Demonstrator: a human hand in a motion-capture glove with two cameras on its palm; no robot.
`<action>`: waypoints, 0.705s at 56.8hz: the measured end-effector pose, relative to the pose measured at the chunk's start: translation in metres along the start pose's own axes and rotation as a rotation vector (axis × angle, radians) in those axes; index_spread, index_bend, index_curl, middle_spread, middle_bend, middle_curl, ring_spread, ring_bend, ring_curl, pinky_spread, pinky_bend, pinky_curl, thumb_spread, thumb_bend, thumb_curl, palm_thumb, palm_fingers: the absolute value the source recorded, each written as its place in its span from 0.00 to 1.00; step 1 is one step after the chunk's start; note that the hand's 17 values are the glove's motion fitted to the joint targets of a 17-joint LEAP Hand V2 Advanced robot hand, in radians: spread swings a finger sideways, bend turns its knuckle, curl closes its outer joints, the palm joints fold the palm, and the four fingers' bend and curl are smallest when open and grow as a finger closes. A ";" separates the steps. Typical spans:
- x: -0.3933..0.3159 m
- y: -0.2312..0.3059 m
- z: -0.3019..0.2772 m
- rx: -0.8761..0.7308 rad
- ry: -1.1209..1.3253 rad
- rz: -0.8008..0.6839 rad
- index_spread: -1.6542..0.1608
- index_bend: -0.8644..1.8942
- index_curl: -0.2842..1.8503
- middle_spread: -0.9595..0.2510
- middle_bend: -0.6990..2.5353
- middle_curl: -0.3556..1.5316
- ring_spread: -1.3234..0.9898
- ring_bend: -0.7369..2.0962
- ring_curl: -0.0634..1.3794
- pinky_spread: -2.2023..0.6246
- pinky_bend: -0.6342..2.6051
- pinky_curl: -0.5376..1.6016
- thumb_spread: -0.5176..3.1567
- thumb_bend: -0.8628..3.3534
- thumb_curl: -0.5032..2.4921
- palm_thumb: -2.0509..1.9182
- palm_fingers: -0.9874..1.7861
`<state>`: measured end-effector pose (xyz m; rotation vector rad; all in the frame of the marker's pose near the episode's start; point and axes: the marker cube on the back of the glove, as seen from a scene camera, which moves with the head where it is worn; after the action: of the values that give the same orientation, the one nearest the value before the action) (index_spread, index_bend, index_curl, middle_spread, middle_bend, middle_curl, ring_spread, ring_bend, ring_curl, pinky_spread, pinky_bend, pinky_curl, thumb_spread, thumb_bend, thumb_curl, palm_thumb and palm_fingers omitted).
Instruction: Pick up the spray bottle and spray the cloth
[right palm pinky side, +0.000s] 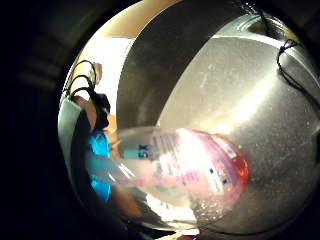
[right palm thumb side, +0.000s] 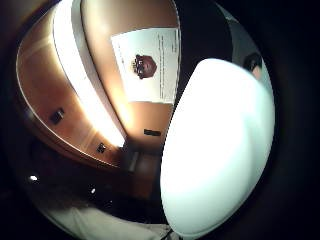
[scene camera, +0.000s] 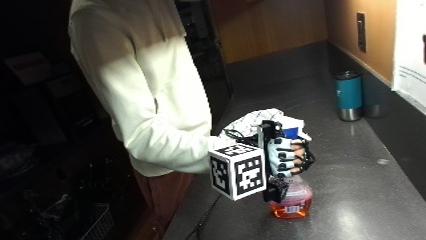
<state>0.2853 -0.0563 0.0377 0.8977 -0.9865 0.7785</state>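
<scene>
- One gloved right hand (scene camera: 287, 156) has its fingers (scene camera: 281, 161) curled round the neck of the spray bottle (scene camera: 291, 200), which hangs just above the dark surface (scene camera: 363, 165) or rests on it; contact is not clear.
- Little pink-orange liquid shows in the clear plastic body, so it likely handles light, rigid and a bit slick; the neck under the trigger looks the best hold.
- At 12 o'clock from the hand lies the white cloth (scene camera: 256, 121).
- Nozzle and trigger are hidden behind the hand.
</scene>
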 end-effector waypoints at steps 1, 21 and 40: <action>0.000 -0.001 0.001 0.001 0.003 -0.003 0.78 0.36 0.30 0.67 0.34 0.43 0.50 0.44 0.32 0.75 0.27 0.41 0.31 0.20 0.35 0.77 0.81; -0.028 -0.020 0.035 -0.232 0.245 -0.163 0.78 0.43 0.36 0.66 0.39 0.46 0.49 0.47 0.36 0.71 0.28 0.42 0.20 0.20 0.39 0.78 0.86; -0.105 0.070 0.089 -0.952 0.640 -0.475 0.78 0.44 0.38 0.65 0.40 0.47 0.49 0.50 0.38 0.70 0.30 0.43 0.17 0.20 0.40 0.77 0.86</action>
<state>0.1561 -0.1216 -0.0158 0.0085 -0.4321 0.1000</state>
